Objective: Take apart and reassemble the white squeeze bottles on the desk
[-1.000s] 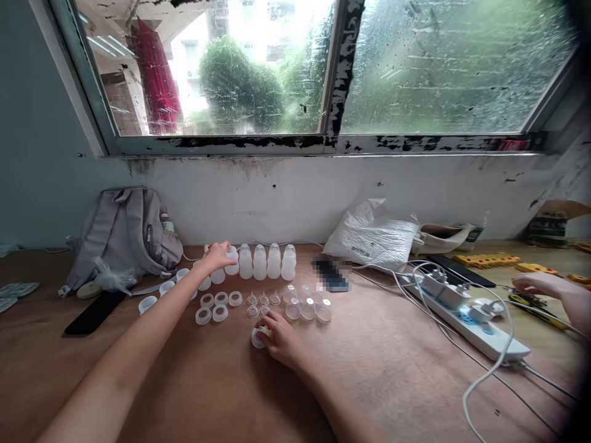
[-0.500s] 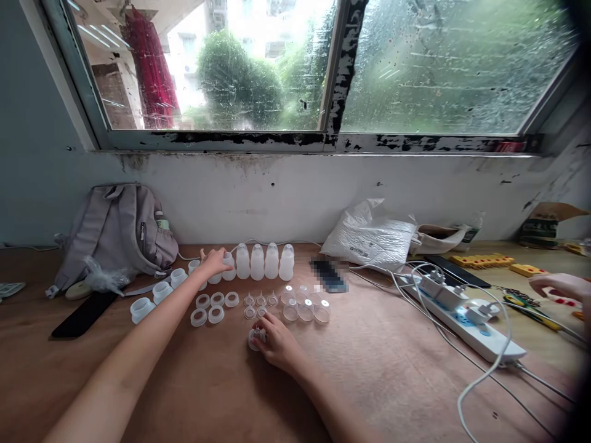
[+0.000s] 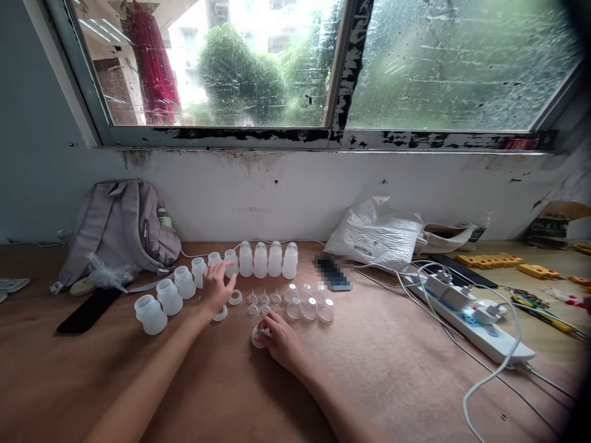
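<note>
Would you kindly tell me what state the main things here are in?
Left-row bottles: upright, uncapped
Four bottles beside them: upright, capped
White rings: lying flat, partly hidden
Clear domes: loose, grouped together
Power strip: chargers plugged in
Left hand: open, near the rings
Right hand: fingers around a ringed piece

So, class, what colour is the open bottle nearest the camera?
The open bottle is a milky, translucent white; it shows best in the head view.
</note>
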A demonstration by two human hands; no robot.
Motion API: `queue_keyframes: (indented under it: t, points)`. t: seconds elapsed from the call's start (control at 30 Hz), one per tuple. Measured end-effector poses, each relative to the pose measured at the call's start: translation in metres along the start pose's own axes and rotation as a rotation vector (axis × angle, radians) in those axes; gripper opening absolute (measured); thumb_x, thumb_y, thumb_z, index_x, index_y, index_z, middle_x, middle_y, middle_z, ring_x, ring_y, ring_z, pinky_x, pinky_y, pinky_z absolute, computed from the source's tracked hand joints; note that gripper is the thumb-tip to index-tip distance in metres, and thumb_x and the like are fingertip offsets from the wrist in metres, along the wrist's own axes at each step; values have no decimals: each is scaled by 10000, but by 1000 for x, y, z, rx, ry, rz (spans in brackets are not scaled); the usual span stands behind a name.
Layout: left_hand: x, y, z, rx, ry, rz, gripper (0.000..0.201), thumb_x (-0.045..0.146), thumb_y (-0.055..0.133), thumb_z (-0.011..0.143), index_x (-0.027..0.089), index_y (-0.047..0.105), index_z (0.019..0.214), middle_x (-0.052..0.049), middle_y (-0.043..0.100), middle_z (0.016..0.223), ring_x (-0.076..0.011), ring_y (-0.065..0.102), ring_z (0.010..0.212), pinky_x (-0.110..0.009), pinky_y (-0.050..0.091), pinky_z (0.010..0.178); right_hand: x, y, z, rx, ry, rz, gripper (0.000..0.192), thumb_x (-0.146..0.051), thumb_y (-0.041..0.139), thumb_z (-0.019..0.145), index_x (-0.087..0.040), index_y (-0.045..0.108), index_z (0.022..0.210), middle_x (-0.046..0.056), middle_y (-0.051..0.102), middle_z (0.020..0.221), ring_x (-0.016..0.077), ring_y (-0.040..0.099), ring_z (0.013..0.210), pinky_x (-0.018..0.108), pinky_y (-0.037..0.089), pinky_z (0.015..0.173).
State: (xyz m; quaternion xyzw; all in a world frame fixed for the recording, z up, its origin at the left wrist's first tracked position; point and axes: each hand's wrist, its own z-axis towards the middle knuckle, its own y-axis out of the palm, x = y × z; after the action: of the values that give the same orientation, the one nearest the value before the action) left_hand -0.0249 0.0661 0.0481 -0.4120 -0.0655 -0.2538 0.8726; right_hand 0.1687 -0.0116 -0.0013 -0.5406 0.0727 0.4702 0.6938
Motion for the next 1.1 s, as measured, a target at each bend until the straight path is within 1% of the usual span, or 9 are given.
queue_keyframes:
  t: [0.13,0.27,0.43,0.57,0.67,0.8,0.9,1.0,1.1]
  points:
    - [24,0,-60,-50,128,-148,242,157,440,767,204,523,990,-50,588,959,-201,494,970,-374,357,881,3,4,1,77,11,55,84,-112,509,755,-187,515,717,17,510,782,131,496,698,229,396,625]
    - [35,-4,-84,-219,223,-220,306,197,462,772,211,498,1076,-55,584,982,-206,495,962,-396,347,898,10,6,1,154,23,84,115,-89,471,766,-184,516,719,9,514,736,121,492,656,218,390,596]
    - [40,-4,-88,-341,251,-244,408,351,537,746,212,476,1124,-64,578,1018,-222,491,967,-413,346,903,11,7,2,176,5,103,121,-86,465,751,-182,504,687,-1,500,678,113,467,600,215,381,558]
    - [40,2,-89,-355,235,-253,400,357,573,716,224,500,1086,-52,593,1005,-220,499,969,-420,319,928,4,8,1,97,-13,131,118,-98,442,761,-189,490,706,9,508,723,122,479,656,224,399,606]
    - [38,3,-89,-341,199,-260,325,331,571,711,237,537,1020,-41,612,949,-210,520,926,-418,316,924,1,13,-2,101,-5,106,145,-70,420,738,-196,479,698,5,494,720,121,474,658,223,398,607]
    - [37,6,-89,-299,134,-242,276,356,588,683,235,571,931,-44,623,878,-217,542,866,-430,321,907,1,18,-3,195,-9,55,154,-99,414,753,-196,464,644,3,474,684,115,460,613,213,386,552]
    - [36,7,-89,-251,95,-212,275,422,590,678,214,582,857,-39,629,819,-214,549,831,-417,333,891,-1,14,-2,328,34,21,153,-205,457,794,-196,469,642,-1,464,654,112,452,578,215,390,537]
    - [34,7,-88,-217,87,-157,297,420,573,700,211,572,912,-43,625,868,-215,539,867,-411,322,898,-1,5,0,440,105,-28,119,-294,498,792,-187,534,759,16,489,723,104,444,547,230,410,545]
    - [28,6,-86,-181,50,-60,293,366,557,724,222,556,979,-53,591,968,-221,505,942,-413,299,915,5,-1,2,447,184,-80,195,-316,488,795,-174,570,900,39,525,776,112,470,554,245,425,566]
